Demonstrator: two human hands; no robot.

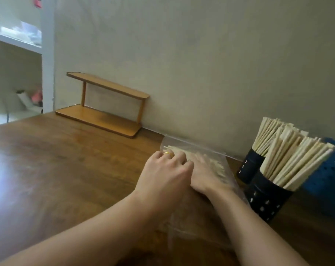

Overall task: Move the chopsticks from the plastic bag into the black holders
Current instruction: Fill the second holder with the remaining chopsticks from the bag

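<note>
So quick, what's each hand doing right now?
Left hand: fingers curled, gripping the plastic bag.
Right hand: inside the bag among the chopsticks; grip cannot be told.

I see a brown wooden table (57,160) filling the lower part of the frame. A small two-level wooden rack (105,104) stands on it at centre left, against the wall. A clear plastic bag (228,169) lies flat at centre right. Two black holders (266,200) stand at the right, one behind the other, with a blue crate (327,179) just beside them at the right edge.
</note>
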